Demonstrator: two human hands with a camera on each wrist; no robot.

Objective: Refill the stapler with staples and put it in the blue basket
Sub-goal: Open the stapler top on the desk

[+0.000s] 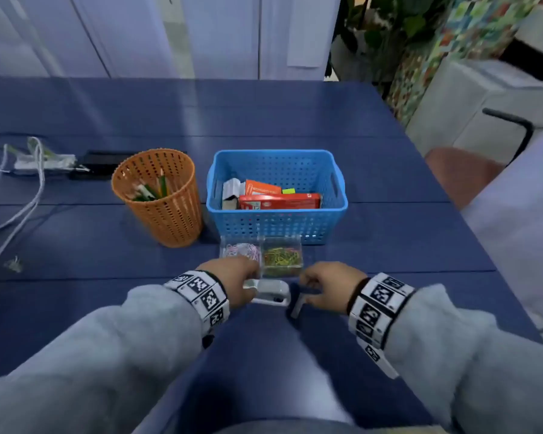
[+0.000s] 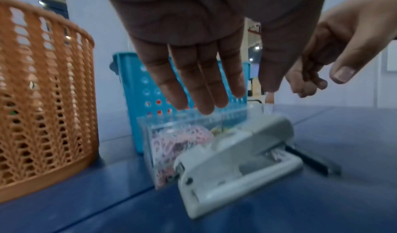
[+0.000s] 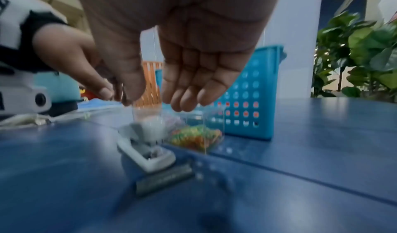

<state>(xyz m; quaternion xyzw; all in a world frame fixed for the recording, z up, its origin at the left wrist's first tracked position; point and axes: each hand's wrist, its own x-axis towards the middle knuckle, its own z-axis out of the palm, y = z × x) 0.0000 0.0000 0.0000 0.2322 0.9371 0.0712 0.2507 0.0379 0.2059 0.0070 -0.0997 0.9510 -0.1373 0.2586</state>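
Note:
A white-grey stapler (image 1: pixel 271 292) lies on the blue table close in front of me, also seen in the left wrist view (image 2: pixel 232 162) and the right wrist view (image 3: pixel 146 150). A dark strip of staples (image 1: pixel 296 303) lies on the table by its right end, apart from both hands (image 3: pixel 165 179). My left hand (image 2: pixel 236 95) hovers over the stapler with straight fingers and holds nothing. My right hand (image 3: pixel 156 102) hangs above the strip, fingers loosely bent, also holding nothing. The blue basket (image 1: pixel 276 225) stands behind, holding red and orange boxes.
A clear two-part box (image 1: pixel 261 255) of paper clips and rubber bands sits between the stapler and the basket. An orange mesh bin (image 1: pixel 160 198) with pens stands left of the basket. White cables (image 1: pixel 29 195) and a power strip lie at the far left.

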